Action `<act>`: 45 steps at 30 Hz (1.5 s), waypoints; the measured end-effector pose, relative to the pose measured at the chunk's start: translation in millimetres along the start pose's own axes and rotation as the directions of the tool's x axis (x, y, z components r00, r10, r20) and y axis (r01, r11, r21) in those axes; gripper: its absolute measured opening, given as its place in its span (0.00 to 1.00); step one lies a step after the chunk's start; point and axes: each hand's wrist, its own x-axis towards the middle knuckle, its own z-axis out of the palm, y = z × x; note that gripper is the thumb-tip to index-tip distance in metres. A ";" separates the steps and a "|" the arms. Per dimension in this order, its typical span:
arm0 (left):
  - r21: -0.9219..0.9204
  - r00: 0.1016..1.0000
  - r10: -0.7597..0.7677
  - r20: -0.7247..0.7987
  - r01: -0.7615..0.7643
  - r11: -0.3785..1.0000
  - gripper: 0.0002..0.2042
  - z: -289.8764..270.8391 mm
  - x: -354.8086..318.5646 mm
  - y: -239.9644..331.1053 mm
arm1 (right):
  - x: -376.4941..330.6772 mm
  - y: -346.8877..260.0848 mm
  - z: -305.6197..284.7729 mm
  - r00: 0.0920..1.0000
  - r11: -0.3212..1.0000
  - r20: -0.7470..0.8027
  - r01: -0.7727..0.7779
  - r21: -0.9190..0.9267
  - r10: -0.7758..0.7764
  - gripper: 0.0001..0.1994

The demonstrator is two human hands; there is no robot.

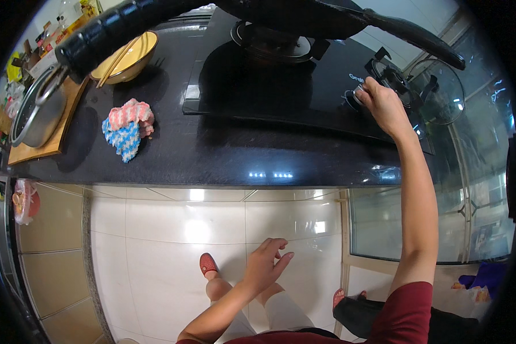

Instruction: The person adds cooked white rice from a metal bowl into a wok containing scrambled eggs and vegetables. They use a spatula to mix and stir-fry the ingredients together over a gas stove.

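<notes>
My right hand (381,106) reaches out to the front right of the black glass gas hob (258,97). Its fingers are closed around a round hob knob (358,95), partly covered by them. In front of my body, below counter level, my left hand (266,264) hangs in the air with loosely curved fingers, thumb apart and nothing held. A dark pan (292,17) sits above the left burner (272,49). Its thick black handle (126,31) juts toward the left, and a dark handle-like piece (418,40) extends right.
Left on the dark counter (172,155) are a pink and blue cloth (127,127), a yellow bowl (135,63) with chopsticks, and a metal pot (43,112) on a wooden board (69,123). A glass lid (444,92) stands by the right burner. Another person's dark-trousered leg (355,316) is at lower right.
</notes>
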 end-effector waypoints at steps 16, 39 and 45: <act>-0.052 0.999 -0.047 0.006 0.047 0.998 0.15 9.0 -11.5 -16.0 | 3.4 -3.9 -0.4 0.999 0.999 0.027 -0.034 0.011 0.034 0.13; 0.046 0.999 -0.034 0.042 0.032 0.998 0.15 -24.6 -33.0 66.1 | -18.9 10.7 -19.9 0.987 0.997 -0.157 -0.027 0.074 0.038 0.18; 0.027 0.983 0.055 -0.174 -0.051 0.998 0.08 -99.7 -19.1 137.1 | -26.0 14.4 -144.7 0.870 0.519 0.008 -0.301 0.800 0.492 0.17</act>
